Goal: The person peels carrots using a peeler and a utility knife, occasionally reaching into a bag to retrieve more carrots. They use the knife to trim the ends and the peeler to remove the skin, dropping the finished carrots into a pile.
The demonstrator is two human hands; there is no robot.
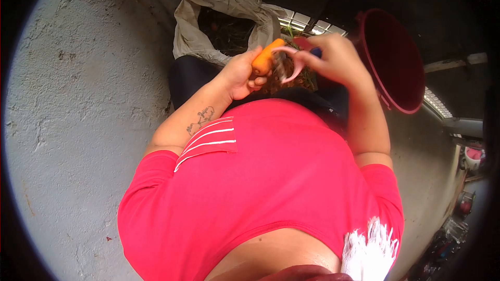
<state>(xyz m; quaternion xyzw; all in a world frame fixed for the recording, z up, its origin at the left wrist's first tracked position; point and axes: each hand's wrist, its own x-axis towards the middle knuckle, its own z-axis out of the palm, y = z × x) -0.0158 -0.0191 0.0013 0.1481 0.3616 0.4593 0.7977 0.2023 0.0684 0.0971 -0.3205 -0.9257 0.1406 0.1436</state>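
Note:
An orange carrot (pixel 267 57) lies tilted in my left hand (pixel 242 75), whose fingers are wrapped round its lower end. My right hand (pixel 336 60) is closed round a pink peeler (pixel 298 67), its curved head beside the carrot. The peeler's blade is blurred, and whether it touches the carrot I cannot tell. Something small and dark blue shows at the right thumb. Under both hands is a pile of brownish scraps with green bits (pixel 304 79), partly hidden by the hands.
An open whitish woven sack (pixel 187 26) with dark leafy matter inside stands beyond my left hand. To the right is a large dark red bucket (pixel 388 101). A white slatted crate (pixel 299 19) shows behind the hands. A rough grey wall (pixel 88 125) runs along the left.

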